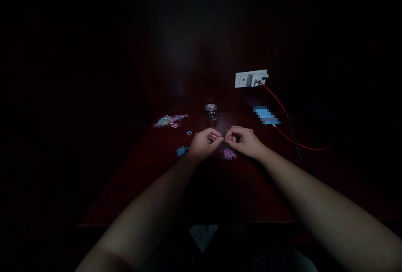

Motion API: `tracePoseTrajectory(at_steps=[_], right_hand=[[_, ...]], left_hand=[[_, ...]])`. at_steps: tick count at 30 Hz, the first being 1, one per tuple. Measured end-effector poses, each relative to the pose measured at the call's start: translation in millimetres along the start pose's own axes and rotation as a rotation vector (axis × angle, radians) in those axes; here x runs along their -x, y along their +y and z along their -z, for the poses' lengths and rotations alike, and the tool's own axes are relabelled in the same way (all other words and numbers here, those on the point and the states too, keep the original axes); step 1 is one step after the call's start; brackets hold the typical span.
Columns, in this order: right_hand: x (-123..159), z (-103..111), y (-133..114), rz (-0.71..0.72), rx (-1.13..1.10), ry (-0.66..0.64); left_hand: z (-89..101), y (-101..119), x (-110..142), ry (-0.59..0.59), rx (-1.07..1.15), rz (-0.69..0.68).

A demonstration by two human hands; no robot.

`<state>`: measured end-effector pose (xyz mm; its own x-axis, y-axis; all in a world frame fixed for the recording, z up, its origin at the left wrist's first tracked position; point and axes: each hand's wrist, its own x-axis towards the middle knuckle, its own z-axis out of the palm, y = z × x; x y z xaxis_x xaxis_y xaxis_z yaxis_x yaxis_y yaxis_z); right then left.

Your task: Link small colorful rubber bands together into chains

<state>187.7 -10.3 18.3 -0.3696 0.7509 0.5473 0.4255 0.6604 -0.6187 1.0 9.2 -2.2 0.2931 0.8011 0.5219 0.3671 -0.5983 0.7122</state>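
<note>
Over the dark red table, my left hand and my right hand meet almost fingertip to fingertip. Both are closed in a pinch, and whatever lies between the fingertips is too small and dim to name. Just below my right hand sits a pile of purple elastic bands. A pile of blue elastic bands lies left of my left wrist. Beyond my left hand is a single light blue band. Farther left, a larger heap of mixed-colour bands is spread out.
A small clear round jar with a lid stands behind my hands. To the right lies a blurred-out phone, its red cable running to a charger in the wall socket. The table's front edge is near me.
</note>
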Motion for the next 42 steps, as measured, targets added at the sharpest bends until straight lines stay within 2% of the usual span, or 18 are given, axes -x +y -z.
tracePoseTrajectory(at_steps=[10,17,25,37,42], right_hand=[[0,2,-2,0.006,0.004,-0.005],[1,-1,-2,-0.085,-0.064,-0.021],[0,1,-6,-0.065,0.01,0.031],[0,0,-1,-0.066,-0.015,0.034],[1,0,1,-0.068,-0.054,0.032]], left_hand=[[1.5,2,0,-0.014,-0.052,-0.016],[1.9,6,1,-0.01,-0.02,-0.013],[2.1,7,1,-0.016,-0.01,-0.003],[1.0,7,2,-0.061,0.014,-0.037],[1.3,7,2,-0.038,0.006,-0.029]])
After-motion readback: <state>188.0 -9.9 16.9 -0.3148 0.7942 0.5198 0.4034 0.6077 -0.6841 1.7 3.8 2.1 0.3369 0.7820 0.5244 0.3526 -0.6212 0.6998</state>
